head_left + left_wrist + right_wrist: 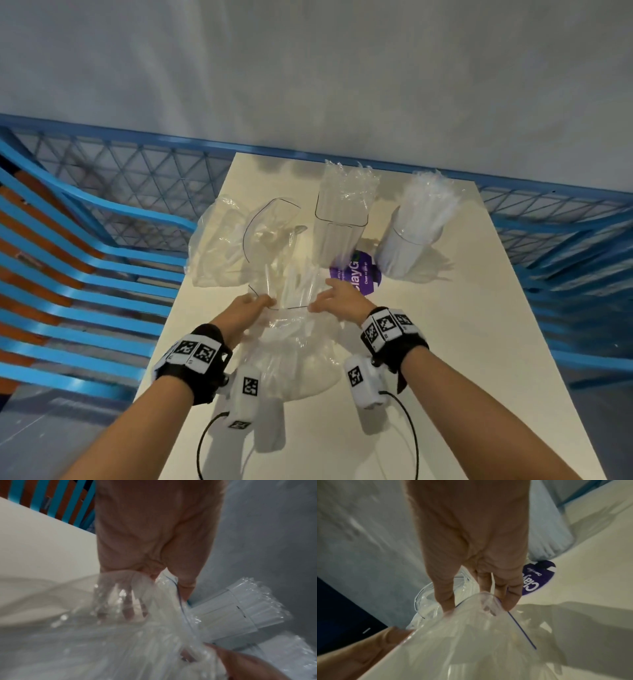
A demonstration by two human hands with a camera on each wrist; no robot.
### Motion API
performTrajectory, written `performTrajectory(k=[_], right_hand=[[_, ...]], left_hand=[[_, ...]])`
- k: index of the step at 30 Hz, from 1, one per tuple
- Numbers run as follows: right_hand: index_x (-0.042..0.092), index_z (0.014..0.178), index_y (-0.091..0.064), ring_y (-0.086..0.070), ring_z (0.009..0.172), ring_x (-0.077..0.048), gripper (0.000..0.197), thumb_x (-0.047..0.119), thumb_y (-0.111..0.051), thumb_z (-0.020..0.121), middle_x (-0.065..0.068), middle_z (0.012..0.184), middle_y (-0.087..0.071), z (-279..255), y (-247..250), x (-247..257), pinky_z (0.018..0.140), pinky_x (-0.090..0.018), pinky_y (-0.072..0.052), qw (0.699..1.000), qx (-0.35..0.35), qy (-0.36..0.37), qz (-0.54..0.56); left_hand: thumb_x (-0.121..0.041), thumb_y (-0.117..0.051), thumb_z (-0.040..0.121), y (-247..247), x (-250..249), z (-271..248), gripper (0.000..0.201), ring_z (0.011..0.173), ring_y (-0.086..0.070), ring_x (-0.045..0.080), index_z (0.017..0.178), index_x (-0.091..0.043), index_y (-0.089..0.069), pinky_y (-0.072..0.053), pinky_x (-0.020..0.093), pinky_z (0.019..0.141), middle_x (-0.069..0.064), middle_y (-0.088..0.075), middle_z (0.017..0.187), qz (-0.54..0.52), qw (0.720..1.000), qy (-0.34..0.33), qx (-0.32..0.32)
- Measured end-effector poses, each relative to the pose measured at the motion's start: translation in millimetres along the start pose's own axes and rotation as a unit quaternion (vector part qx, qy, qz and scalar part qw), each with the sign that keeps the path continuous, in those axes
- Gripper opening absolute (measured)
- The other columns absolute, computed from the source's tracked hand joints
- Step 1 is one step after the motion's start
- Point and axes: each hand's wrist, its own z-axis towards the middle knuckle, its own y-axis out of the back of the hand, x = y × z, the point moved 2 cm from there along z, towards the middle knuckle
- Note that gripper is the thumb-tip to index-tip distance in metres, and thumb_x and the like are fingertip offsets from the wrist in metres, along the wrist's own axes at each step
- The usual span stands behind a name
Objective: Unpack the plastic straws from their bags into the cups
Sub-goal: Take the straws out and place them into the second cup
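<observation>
My left hand (253,305) and right hand (332,298) grip the two sides of a clear bag of straws (291,346) at its mouth, just above the table. White straws (298,277) poke out of the bag into a clear cup (267,233) that is tipped with its black-lined rim toward me. In the left wrist view my left hand (154,599) has fingers inside the film. In the right wrist view my right hand (479,604) pinches the bag's edge between thumb and fingers. Another clear cup (337,236) holds a crumpled bag, and a third cup (407,246) is packed with straws.
An empty crumpled bag (215,246) lies at the table's left edge beside the tipped cup. A purple round sticker (359,274) is on the white table (445,342). Blue mesh fencing (137,178) runs behind, with blue and orange slats (51,274) to the left.
</observation>
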Motion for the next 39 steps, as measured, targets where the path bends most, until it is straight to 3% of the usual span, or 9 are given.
performTrajectory(k=[4, 11, 16, 22, 26, 28, 32, 36, 39], right_hand=[[0.016, 0.149, -0.025, -0.05, 0.123, -0.022, 0.093, 0.033, -0.078, 0.074, -0.004, 0.14, -0.05, -18.2, 4.8, -12.4, 0.082, -0.031, -0.043, 0.995, 0.056, 0.025, 0.073], [0.024, 0.116, -0.058, -0.058, 0.099, -0.021, 0.057, 0.049, -0.079, 0.07, 0.003, 0.101, -0.067, -43.6, 1.5, -1.1, 0.08, -0.04, -0.04, 0.972, 0.065, 0.071, 0.213], [0.022, 0.134, -0.044, -0.057, 0.102, -0.02, 0.104, 0.054, -0.091, 0.047, 0.0, 0.122, -0.064, -45.1, 3.1, -3.2, 0.098, -0.046, -0.045, 0.935, -0.033, 0.055, 0.348], [0.026, 0.128, -0.048, -0.057, 0.116, -0.028, 0.107, 0.06, -0.091, 0.037, -0.008, 0.129, -0.062, -60.0, 1.2, -16.5, 0.106, -0.055, -0.039, 0.914, -0.073, 0.044, 0.397], [0.017, 0.112, -0.066, -0.068, 0.095, -0.022, 0.056, 0.039, -0.086, 0.064, -0.004, 0.103, -0.073, -74.5, 13.3, -8.2, 0.084, -0.03, -0.053, 0.927, -0.08, 0.094, 0.354], [0.011, 0.112, -0.065, -0.071, 0.086, -0.012, 0.04, 0.021, -0.079, 0.076, -0.003, 0.101, -0.073, -84.8, 26.4, -5.9, 0.07, -0.023, -0.054, 0.924, -0.124, 0.118, 0.342], [0.007, 0.11, -0.062, -0.068, 0.101, -0.026, 0.034, 0.018, -0.073, 0.08, -0.01, 0.106, -0.072, -92.7, 39.9, 1.3, 0.09, -0.04, -0.054, 0.924, -0.192, 0.131, 0.304], [0.025, 0.08, -0.052, -0.063, 0.089, -0.017, 0.017, 0.021, -0.066, 0.087, 0.008, 0.085, -0.063, -108.9, 52.7, 16.2, 0.088, -0.031, -0.048, 0.926, -0.236, 0.158, 0.25], [0.019, 0.091, -0.066, -0.065, 0.102, -0.019, 0.008, 0.026, -0.063, 0.088, 0.004, 0.097, -0.07, -114.3, 66.0, 26.0, 0.099, -0.039, -0.048, 0.914, -0.269, 0.204, 0.224]], left_hand=[[0.001, -0.047, 0.088, -7.9, 2.0, -12.4, 0.037, 0.084, -0.064, 0.023, 0.121, -0.012, -0.059, -0.051, 0.03, 0.067, 0.006, -0.07, 0.106, -0.035, 0.997, -0.044, 0.06], [0.006, -0.051, 0.09, -17.1, -16.2, -34.0, 0.03, 0.099, -0.064, 0.025, 0.106, -0.015, -0.066, -0.044, 0.036, 0.085, 0.018, -0.071, 0.106, 0.016, 0.976, -0.164, 0.141], [0.019, -0.047, 0.084, -24.5, -30.0, -50.6, 0.031, 0.071, -0.063, 0.011, 0.086, -0.008, -0.062, -0.048, 0.019, 0.068, -0.003, -0.065, 0.07, 0.019, 0.961, -0.235, 0.145], [0.017, -0.052, 0.079, -30.8, -27.4, -72.2, 0.043, 0.064, -0.053, 0.011, 0.058, -0.021, -0.05, -0.041, 0.017, 0.061, -0.006, -0.051, 0.059, -0.015, 0.951, -0.253, 0.178], [-0.005, -0.068, 0.063, -35.2, -32.9, -76.6, 0.013, 0.078, -0.059, 0.021, 0.072, -0.006, -0.058, -0.039, 0.035, 0.08, 0.01, -0.057, 0.075, -0.042, 0.95, -0.235, 0.2], [-0.02, -0.077, 0.059, -38.4, -38.0, -81.3, 0.043, 0.083, -0.063, 0.024, 0.093, -0.002, -0.058, -0.043, 0.036, 0.079, 0.013, -0.064, 0.085, -0.02, 0.953, -0.226, 0.2], [-0.023, -0.08, 0.075, -37.6, -47.0, -77.6, 0.033, 0.09, -0.073, 0.022, 0.103, -0.017, -0.064, -0.046, 0.029, 0.075, 0.008, -0.075, 0.097, 0.024, 0.963, -0.232, 0.133], [-0.013, -0.061, 0.089, -34.3, -53.3, -73.7, 0.012, 0.089, -0.07, 0.019, 0.099, -0.01, -0.067, -0.044, 0.025, 0.067, 0.004, -0.071, 0.086, 0.051, 0.963, -0.253, 0.08], [-0.01, -0.058, 0.091, -35.7, -52.2, -70.2, 0.008, 0.085, -0.069, 0.019, 0.096, -0.011, -0.064, -0.048, 0.031, 0.075, 0.003, -0.071, 0.084, 0.012, 0.969, -0.238, 0.064]])
